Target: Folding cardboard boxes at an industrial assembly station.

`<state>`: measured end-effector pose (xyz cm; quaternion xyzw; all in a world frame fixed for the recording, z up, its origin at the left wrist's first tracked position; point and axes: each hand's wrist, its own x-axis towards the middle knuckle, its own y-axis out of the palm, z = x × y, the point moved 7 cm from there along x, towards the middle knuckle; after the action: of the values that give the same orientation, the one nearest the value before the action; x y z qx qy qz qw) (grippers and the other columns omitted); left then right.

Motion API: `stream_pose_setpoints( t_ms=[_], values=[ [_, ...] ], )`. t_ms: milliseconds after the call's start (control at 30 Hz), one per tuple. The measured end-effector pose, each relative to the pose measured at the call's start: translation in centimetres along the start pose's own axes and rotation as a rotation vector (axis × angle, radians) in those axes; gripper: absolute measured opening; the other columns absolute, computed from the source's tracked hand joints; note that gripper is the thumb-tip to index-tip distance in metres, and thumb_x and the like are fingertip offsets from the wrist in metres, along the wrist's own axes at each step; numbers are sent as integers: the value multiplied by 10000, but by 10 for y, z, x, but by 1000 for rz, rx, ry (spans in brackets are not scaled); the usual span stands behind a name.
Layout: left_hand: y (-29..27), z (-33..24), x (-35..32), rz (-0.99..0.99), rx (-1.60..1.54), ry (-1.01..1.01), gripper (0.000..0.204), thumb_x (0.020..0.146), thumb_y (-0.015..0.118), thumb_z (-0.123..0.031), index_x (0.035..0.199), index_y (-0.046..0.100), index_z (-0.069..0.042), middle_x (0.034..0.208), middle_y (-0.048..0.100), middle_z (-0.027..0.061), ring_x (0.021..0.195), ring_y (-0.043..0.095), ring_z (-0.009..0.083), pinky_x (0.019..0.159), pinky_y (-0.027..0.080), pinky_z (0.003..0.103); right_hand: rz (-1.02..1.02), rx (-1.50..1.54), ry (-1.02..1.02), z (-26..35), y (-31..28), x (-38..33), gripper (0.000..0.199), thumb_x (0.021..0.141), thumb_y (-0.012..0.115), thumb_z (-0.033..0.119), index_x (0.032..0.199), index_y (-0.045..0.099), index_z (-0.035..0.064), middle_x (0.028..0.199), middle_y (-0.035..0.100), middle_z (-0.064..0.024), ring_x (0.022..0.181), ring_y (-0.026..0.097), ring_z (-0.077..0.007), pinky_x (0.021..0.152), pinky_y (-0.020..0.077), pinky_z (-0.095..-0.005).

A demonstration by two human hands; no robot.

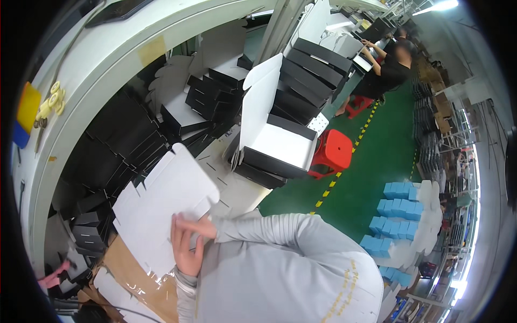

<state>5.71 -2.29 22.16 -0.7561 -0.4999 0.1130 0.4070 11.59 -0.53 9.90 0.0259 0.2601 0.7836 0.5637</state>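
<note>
Hands meet over a flat white die-cut cardboard box blank near the lower left of the head view. The left hand lies on the near right edge of the blank, fingers curled over that edge and gripping it. The right hand comes in from the right in a pale grey sleeve and presses its fingers flat on the blank just above the left hand, the two hands touching or almost touching. Neither is spread wide; both are closed onto the same sheet.

The blank is unfolded, tilted up toward the left, its notched flaps showing along the near and left edges. It rests over a brown corrugated cardboard sheet that lies on the near left, with more white blanks beneath and beside it.

Farther off, in the middle of the scene, a folded box with white inside and black outer walls stands open, its white lid raised. Behind and left of it lie stacks of black folded boxes, and more black pieces pile along the left under a curved white shelf edge.

To the right, a red plastic stool stands on the green floor beside a yellow-and-black striped line. Light blue small cartons sit in rows at the right. Far off, another person in a black top sits at a bench.
</note>
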Motion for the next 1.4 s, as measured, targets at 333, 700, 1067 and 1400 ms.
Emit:
stream_pose_setpoints(
  t_ms=[333,700,1067,1400],
  values=[
    [48,199,-30,-119,573,-739,774,596,635,-583,1133,473,-49,1062,512,156,954,493,350,757,416,457,-272,-1072,47,-66,-144,-45,396,855,313,-9,1238,415,7,1252,451,-139,1193,396,-253,1009,290,-348],
    [92,230,-79,-240,268,-1098,746,619,661,-402,1171,377,11,1101,379,202,1050,368,376,847,338,509,-456,-761,-314,28,-97,-39,247,834,540,119,999,547,-65,978,587,-138,955,537,-266,862,398,-332],
    [97,223,-80,-356,143,-991,715,582,749,-234,1132,351,-8,1047,428,214,984,433,365,811,395,456,65,-950,-183,-41,-71,-11,712,676,589,123,1296,267,-15,1303,337,-214,1198,364,-316,999,287,-371],
    [131,236,-83,-204,-506,-1008,492,640,632,-56,1087,431,-22,1007,441,200,925,471,355,782,402,404,-319,-797,154,7,-128,37,398,887,355,224,1230,407,27,1000,594,-130,894,564,-212,694,423,-297]
  ],
)
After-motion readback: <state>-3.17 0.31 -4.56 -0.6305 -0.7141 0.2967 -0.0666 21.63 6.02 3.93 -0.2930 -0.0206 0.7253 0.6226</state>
